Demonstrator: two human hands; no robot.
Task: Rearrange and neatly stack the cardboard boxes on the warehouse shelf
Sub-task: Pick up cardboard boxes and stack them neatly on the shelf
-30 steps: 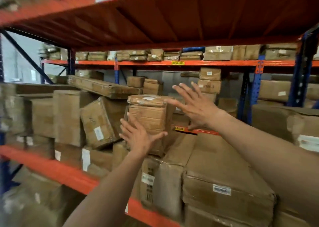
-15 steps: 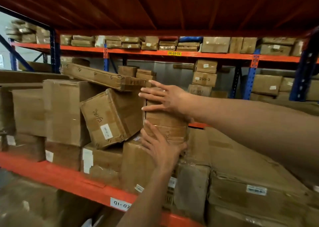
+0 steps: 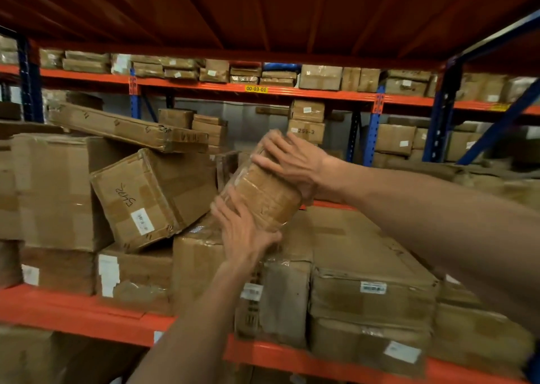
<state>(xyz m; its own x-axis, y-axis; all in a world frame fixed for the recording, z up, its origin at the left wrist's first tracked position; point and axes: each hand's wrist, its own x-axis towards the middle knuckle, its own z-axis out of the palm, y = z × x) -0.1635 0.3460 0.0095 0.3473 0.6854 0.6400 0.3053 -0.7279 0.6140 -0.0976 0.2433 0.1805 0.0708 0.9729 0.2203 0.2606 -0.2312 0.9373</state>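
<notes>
A small tape-wrapped cardboard box (image 3: pixel 263 196) is held tilted to the right above the stacked boxes on the orange shelf (image 3: pixel 73 310). My left hand (image 3: pixel 244 231) grips its lower near corner from below. My right hand (image 3: pixel 289 161) presses on its upper far end. To its left a labelled box (image 3: pixel 152 196) leans askew. A long flat box (image 3: pixel 125 129) lies slanted on top of it. Under the held box stands an upright box (image 3: pixel 195 264).
A large flat box (image 3: pixel 350 255) lies to the right at shelf level. A big box (image 3: pixel 55 191) stands at the left. Blue uprights (image 3: pixel 438 115) frame the bay and the orange deck (image 3: pixel 263 9) hangs low overhead. More boxes fill the rack behind.
Both hands went from open and reaching to gripping the small wrapped box. The box has since tipped over to the right and lifted off the stack.
</notes>
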